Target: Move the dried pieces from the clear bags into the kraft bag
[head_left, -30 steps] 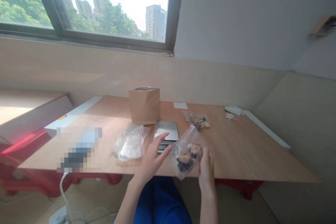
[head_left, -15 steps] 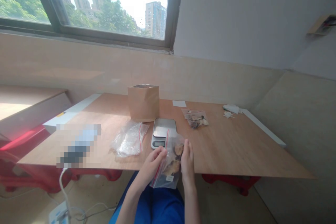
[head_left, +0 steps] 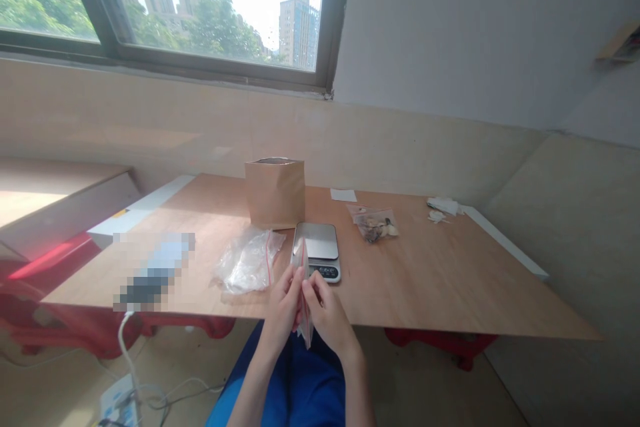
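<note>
Both hands have come together since the earlier frame, and the zip bag has turned edge-on between them, its red seam line running upright. The left hand and the right hand are both closed on it, each grip pinching the plastic from its own side, with the fingertips nearly meeting at the top. The lower corner of the bag hangs below the hands, and its contents cannot be made out at this angle. Hands and bag sit at the near edge of the wooden surface, above the person's blue trousers. At 12 o'clock from the hands, just beyond the fingertips, lies a digital kitchen scale, with a kraft paper pouch standing upright behind it at about 11 o'clock. A crumpled clear plastic bag lies at 10 o'clock, just beside the left hand. At 1 o'clock, well apart from the hands, a small zip bag of pale and dark pieces lies flat, with a white paper slip beyond it. Further off at 2 o'clock, white tissue scraps sit near the far corner.
</note>
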The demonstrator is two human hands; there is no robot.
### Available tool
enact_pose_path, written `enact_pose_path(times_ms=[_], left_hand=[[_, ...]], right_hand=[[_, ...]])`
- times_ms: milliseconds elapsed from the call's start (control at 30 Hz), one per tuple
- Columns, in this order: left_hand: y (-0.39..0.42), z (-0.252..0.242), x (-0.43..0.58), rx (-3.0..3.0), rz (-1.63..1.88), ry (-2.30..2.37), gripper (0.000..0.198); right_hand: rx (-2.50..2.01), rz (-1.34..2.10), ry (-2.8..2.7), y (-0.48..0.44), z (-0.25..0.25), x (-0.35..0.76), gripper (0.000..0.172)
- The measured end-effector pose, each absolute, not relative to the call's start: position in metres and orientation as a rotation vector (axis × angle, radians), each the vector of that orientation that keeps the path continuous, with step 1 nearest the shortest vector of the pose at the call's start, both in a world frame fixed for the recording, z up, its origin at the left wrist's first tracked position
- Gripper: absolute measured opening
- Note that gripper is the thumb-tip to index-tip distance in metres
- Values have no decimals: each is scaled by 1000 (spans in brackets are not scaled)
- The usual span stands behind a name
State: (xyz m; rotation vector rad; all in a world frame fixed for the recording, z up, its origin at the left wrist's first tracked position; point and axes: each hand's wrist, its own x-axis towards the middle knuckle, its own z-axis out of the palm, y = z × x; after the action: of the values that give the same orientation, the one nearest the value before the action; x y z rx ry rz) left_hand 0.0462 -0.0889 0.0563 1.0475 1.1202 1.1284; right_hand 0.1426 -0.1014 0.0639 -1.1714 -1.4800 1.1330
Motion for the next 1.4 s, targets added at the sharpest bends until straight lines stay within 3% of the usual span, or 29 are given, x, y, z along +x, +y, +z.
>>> enact_pose_path(times_ms=[400,733,933,1133,1400], left_hand=[[-88,55,46,1025,1068,1063,44],[-89,53,42,1190,1002,996,35],[-87,53,38,1210,1047,947,34],[-83,62,15,1298,1297,1205,34],[-82,45,32,914,1356,1070,39]], right_hand=[[-1156,1176,-1442,-105,63,140,23],[-1161,1137,-1457,-104,64,140,25],[-1183,914,-1496,-98,55,137,27],[-1343,607,-1132,-92,49,167,32],[-1307,724,-854,-102,61,156,30]])
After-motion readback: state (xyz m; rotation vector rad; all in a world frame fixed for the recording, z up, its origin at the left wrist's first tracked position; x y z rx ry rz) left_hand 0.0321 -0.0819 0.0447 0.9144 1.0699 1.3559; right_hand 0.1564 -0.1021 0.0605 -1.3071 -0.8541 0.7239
